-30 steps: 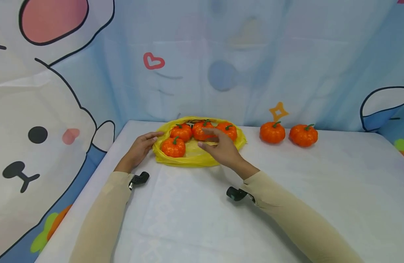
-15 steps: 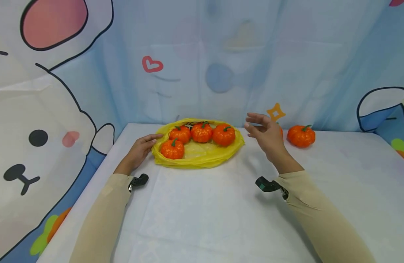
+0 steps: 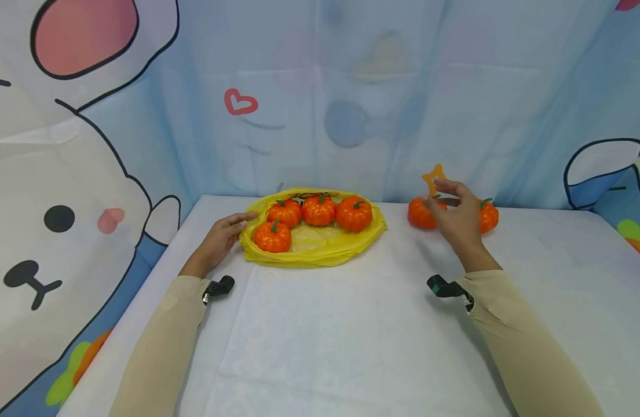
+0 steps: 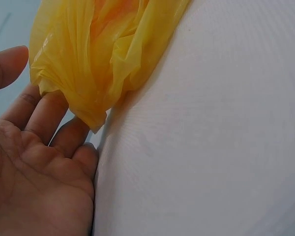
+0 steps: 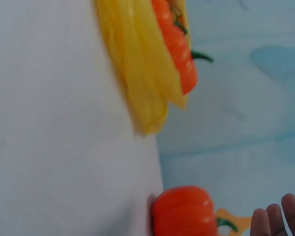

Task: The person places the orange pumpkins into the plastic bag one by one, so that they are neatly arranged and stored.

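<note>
A yellow plastic bag (image 3: 320,255), its mouth spread wide, lies at the back of the table with several small orange pumpkins (image 3: 354,214) inside. My left hand (image 3: 222,237) touches the bag's left edge; in the left wrist view its fingers reach behind the yellow plastic (image 4: 83,73) and the thumb stands apart. Off to the right of the bag, my right hand (image 3: 459,220) is over two loose pumpkins. Its thumb and fingers are spread near the left pumpkin (image 3: 420,214), and it partly hides the right pumpkin (image 3: 489,216). Nothing is in its grasp.
A white cloth (image 3: 320,330) covers the table. Directly behind the table's back edge hangs a light blue curtain (image 3: 299,139) printed with cartoon figures.
My right hand has left the bag and moved right to the two loose pumpkins. A pumpkin it partly hid in the bag now shows fully. The left hand stays at the bag's edge.
</note>
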Motion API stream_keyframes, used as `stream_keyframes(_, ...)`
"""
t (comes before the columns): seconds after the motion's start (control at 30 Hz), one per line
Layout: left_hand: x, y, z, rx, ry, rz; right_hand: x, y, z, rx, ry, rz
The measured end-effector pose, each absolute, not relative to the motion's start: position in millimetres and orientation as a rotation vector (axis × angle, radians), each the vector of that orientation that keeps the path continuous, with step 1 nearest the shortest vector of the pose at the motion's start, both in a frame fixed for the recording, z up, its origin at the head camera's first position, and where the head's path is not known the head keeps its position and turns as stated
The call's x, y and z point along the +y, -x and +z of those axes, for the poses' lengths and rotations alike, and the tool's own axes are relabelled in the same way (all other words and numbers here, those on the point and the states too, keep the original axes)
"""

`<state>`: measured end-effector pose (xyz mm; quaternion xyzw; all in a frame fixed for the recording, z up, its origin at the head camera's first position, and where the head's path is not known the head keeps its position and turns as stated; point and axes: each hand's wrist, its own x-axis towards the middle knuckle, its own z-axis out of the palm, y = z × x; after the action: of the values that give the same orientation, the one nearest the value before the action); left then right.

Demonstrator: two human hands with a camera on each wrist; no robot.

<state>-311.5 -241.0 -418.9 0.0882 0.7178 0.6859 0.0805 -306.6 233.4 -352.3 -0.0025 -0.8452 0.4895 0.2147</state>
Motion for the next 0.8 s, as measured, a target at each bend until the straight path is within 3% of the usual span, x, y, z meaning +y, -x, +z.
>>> stream_keyframes(0.2, -240.2, 309.4, -416.5, 2.142, -0.265, 2.048, 245.8, 312.2, -363.5, -2.461, 0.133, 1.301)
stream_keyframes(0.8, -241.8, 312.1, -418.4, 2.163, -0.217, 2.027, 265.0, 329.4, -389.1, -2.758, 0.147, 1.336)
